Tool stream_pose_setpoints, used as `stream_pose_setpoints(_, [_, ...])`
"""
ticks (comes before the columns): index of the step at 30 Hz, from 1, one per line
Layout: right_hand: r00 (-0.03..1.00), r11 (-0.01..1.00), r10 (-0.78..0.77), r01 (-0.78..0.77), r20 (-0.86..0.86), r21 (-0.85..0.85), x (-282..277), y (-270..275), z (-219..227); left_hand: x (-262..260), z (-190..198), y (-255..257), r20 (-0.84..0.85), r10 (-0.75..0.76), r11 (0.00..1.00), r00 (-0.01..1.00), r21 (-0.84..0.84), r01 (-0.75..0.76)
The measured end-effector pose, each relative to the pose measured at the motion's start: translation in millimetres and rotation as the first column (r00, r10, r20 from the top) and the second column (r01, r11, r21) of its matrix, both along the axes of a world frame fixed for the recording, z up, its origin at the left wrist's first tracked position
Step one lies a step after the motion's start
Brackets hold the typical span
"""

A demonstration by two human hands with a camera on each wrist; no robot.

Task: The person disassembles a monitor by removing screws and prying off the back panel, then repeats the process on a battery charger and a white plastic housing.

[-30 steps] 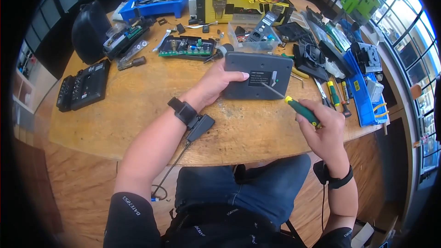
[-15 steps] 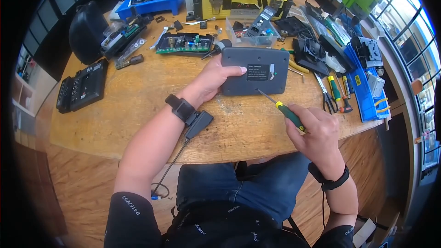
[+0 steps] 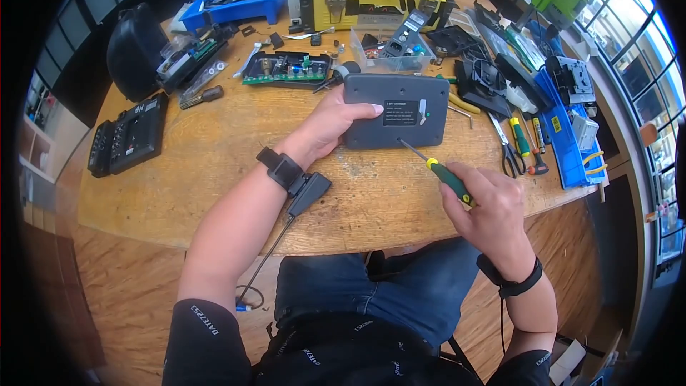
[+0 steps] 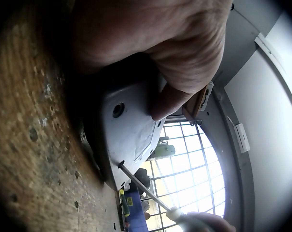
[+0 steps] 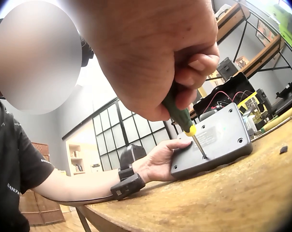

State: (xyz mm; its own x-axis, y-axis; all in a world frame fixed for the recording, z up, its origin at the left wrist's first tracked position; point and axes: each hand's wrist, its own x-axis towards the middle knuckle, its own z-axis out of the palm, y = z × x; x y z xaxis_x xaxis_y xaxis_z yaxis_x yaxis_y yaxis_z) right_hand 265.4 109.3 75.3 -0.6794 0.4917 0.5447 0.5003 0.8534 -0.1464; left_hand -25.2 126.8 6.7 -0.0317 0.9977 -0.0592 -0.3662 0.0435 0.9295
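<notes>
A dark grey plastic case (image 3: 429,134) is held up at a tilt over the wooden table, its labelled back facing the person. My left hand (image 3: 330,125) grips its left side, thumb lying on the back near the label. My right hand (image 3: 489,204) holds a green and yellow screwdriver (image 3: 451,182). In the right wrist view the tip of the screwdriver (image 5: 199,146) sits in a hole near the edge of the case (image 5: 218,133). The left wrist view also has the screwdriver shaft (image 4: 146,188) meeting a hole in the case (image 4: 131,121).
An opened case with a green circuit board (image 3: 286,71) lies behind the left hand. Black battery-like units (image 3: 132,136) rest at the left. Scissors (image 3: 509,150), screwdrivers and a blue bin (image 3: 564,150) stand at the right. A clear box (image 3: 396,61) and a yellow toolbox (image 3: 371,14) are behind.
The screwdriver tip has moved from over the label down to the hole near the case's lower edge, and the right hand moved slightly left. Over the last half second little has shifted.
</notes>
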Motion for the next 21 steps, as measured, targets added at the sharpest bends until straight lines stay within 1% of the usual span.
stream_pose_setpoints(18, [1.0, 1.0, -0.013, 0.013, 0.009, -0.024, -1.4, -0.6, 0.3, -1.3, -2.4, 2.1, -0.002, -0.006, 1.0, 1.0, 0.004, 0.006])
stream_pose_setpoints(21, [0.999, 0.999, -0.033, 0.033, -0.017, -0.031, -1.5, -0.1, -1.1, -1.7, -2.8, 2.2, 0.007, -0.011, 1.0, 1.0, 0.002, 0.011])
